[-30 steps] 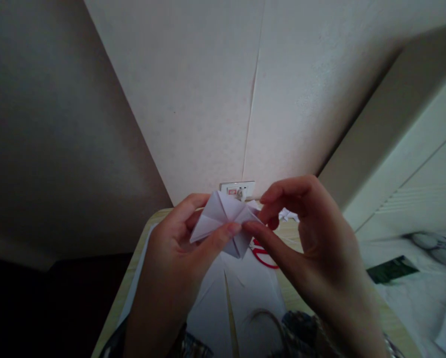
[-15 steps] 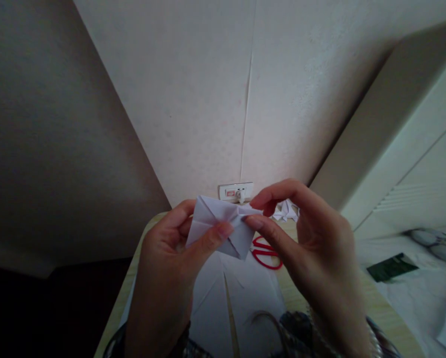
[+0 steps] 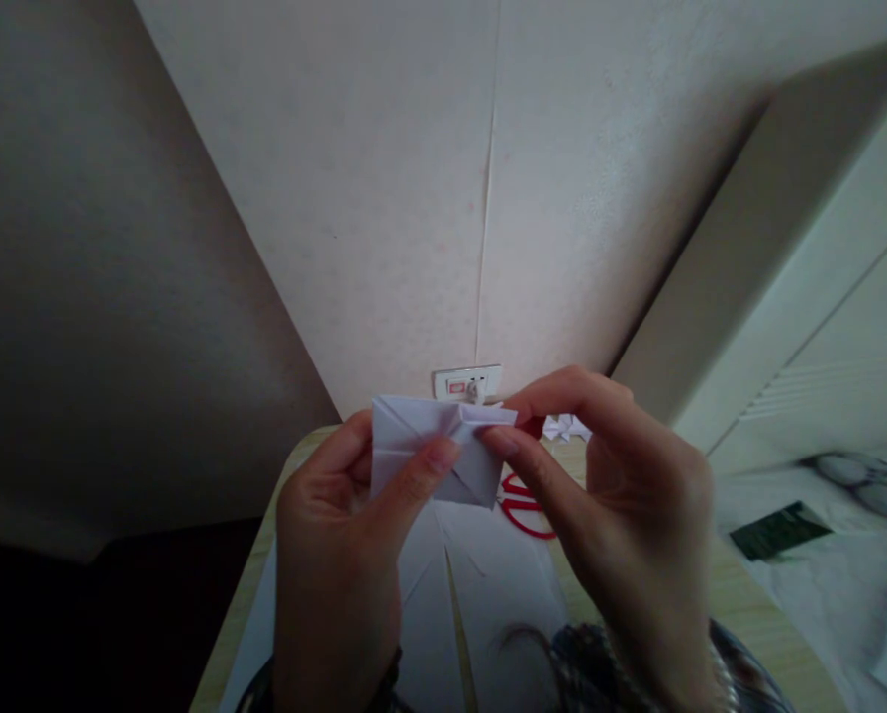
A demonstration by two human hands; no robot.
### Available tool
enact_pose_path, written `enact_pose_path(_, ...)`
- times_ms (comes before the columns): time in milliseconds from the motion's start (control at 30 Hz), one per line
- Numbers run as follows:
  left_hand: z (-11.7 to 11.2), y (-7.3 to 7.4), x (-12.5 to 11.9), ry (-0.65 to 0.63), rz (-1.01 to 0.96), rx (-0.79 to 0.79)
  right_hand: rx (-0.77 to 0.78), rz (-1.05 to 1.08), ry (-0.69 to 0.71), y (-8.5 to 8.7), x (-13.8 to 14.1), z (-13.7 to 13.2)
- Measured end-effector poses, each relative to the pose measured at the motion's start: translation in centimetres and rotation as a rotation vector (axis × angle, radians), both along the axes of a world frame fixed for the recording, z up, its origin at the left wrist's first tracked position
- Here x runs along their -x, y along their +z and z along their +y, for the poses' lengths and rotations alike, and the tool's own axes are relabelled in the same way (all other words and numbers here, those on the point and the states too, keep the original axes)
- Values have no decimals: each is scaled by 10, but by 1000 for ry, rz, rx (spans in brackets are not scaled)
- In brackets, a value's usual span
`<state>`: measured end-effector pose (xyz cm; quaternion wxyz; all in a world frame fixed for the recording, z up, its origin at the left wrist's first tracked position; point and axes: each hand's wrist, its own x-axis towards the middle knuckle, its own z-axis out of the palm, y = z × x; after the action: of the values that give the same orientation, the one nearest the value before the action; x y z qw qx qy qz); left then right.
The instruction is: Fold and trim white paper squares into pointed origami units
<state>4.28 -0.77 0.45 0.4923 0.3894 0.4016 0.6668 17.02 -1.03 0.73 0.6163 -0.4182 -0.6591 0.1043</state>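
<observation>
A small folded white paper (image 3: 403, 421), creased along diagonals, is held up over the table between both hands. My left hand (image 3: 354, 515) grips its left side, the thumb pressing on the front and the fingers behind. At the upper right, my right hand (image 3: 614, 475) pinches a raised flap of the same paper between thumb and index finger. Below lie white paper sheets (image 3: 488, 584) with a narrow gap between them. Red-handled scissors (image 3: 525, 505) rest just beyond, their blades hidden.
Folded white paper pieces (image 3: 564, 428) lie at the back of the wooden table (image 3: 246, 594). On the wall behind is a socket (image 3: 454, 383) with a plug in it. To the right, a dark green packet (image 3: 780, 531) lies on a pale surface beside a cabinet (image 3: 822, 297).
The folded paper has turned slightly, its top edge now nearer level. My right hand's index finger has closed in on the flap, which both fingers now pinch.
</observation>
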Motion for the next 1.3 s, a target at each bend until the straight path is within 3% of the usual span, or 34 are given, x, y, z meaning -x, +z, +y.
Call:
enact_pose_path(133, 1, 2, 1, -1, 51, -9, -9, -19, -16, 1, -1, 0)
enact_pose_path(300, 3, 3, 14, -110, 159, 32, 14, -119, 8, 5, -5, 2)
enact_pose_path(533, 0, 9, 27, -205, 559, 92, 71, -283, 97, 7, -15, 5)
enact_pose_path(700, -1, 10, 29, -237, 657, -22, 97, -298, 142, 7, -13, 4)
enact_pose_path(1000, -5, 14, 30, -239, 569, 53, 99, -318, 184, 9, -9, 5)
enact_pose_path(1167, 0, 10, 31, -316, 463, 62, 172, -241, 246, 9, -10, 4)
enact_pose_path(1300, -2, 10, 29, -260, 474, 41, 239, -163, 252, 9, -10, 3)
